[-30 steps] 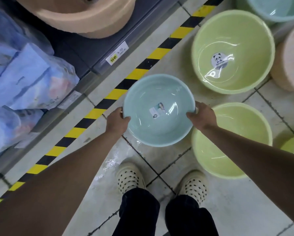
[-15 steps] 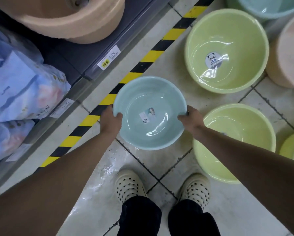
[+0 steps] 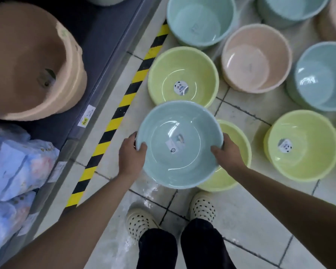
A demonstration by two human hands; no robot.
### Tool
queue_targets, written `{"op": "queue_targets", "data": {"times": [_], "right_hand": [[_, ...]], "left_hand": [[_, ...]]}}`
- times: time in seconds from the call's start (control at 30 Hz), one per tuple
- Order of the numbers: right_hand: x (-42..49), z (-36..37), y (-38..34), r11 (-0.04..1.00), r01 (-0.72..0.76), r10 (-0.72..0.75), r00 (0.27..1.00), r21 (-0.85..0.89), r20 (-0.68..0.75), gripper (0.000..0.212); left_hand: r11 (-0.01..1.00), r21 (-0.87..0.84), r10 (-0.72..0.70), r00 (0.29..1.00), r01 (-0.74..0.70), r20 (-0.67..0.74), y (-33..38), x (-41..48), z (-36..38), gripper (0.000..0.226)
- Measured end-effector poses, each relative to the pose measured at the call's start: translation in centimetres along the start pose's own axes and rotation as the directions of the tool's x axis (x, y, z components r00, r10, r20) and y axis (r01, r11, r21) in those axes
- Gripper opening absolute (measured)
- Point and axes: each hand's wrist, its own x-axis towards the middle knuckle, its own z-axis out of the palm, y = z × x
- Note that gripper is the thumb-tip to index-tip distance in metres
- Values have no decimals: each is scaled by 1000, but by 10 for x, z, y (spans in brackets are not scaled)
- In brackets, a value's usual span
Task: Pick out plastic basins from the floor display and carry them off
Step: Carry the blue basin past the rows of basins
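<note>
Looks like you're drifting the pale blue basin [image 3: 179, 144] right, so it's now hovering over a green basin [image 3: 215, 182] on the floor [image 3: 250, 220]. Your left hand [image 3: 131, 154] and right hand [image 3: 228, 154] are gripping opposite rims, basin centred between them.

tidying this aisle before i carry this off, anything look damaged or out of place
Nothing clearly damaged. Two small oddities: a whitish, wet-looking smear on the floor ahead of the feet, and a dark spot in the base of the tan tub on the shelf, too blurred to call a hole or label.
</note>
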Motion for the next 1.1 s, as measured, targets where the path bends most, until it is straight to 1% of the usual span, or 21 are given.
{"op": "queue_targets", "data": {"times": [0.13,0.23,0.33,0.47,0.57,0.67,0.8,0.87,1.0,1.1], "right_hand": [[-12,-56,38,999,-42,44,994,18,-97,36],[-15,-71,76,996,-87,88,986,12,-144,37],[-8,-66,113,991,-128,118,978,-48,-169,41],[3,-48,144,980,-192,176,960,-56,-218,42],[15,-29,167,961,-241,202,947,-137,-250,40],[23,-14,183,949,-237,170,939,-207,-298,34],[27,1,203,910,-204,77,938,-360,-338,30],[28,5,213,906,-172,24,934,-388,-357,32],[35,9,225,926,-145,-2,921,-349,-390,38],[44,9,225,960,-106,-1,924,-260,-382,52]], "left_hand": [[997,53,52,997,-55,56,45,-15,47,34],[992,90,78,992,-86,97,55,-22,83,31],[984,147,83,987,-103,137,49,-21,115,27],[979,196,32,988,-61,149,35,-8,147,25],[974,222,9,988,-43,151,17,4,167,23],[970,239,-6,986,-35,168,5,8,182,17],[966,253,20,987,-61,161,-6,14,195,20],[962,256,49,985,-91,166,-11,17,200,22],[947,265,135,972,-184,193,-19,25,208,25],[951,225,175,968,-213,180,-24,28,212,25]]}}
